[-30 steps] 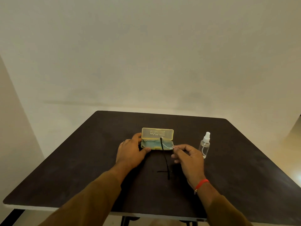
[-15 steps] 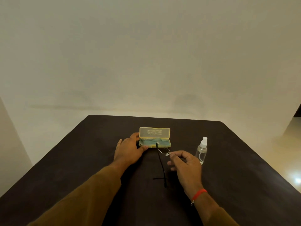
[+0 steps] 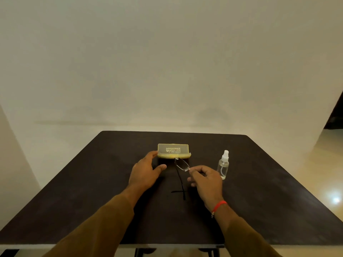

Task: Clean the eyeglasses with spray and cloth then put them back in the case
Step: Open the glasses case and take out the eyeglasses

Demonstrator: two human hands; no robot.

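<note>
Rimless eyeglasses (image 3: 182,164) with thin black temples hang just above the dark table (image 3: 92,182), in front of the case. My right hand (image 3: 206,179) pinches them at the bridge end of a lens, and the temples trail down toward me. The yellow translucent case (image 3: 173,151) lies open at the table's middle, its lid raised. My left hand (image 3: 145,172) rests beside the case's left front corner, fingers spread, the fingertips touching the case. A clear spray bottle (image 3: 223,165) with a white nozzle stands upright right of my right hand. The cloth is not visible.
The table's near edge (image 3: 167,245) runs across the bottom, with black legs below it. A pale wall stands behind the table, and a shiny floor (image 3: 330,182) shows to the right.
My right hand has lifted the eyeglasses out of the case and drawn them toward me. The camera has tilted up, so the table sits lower in view.
</note>
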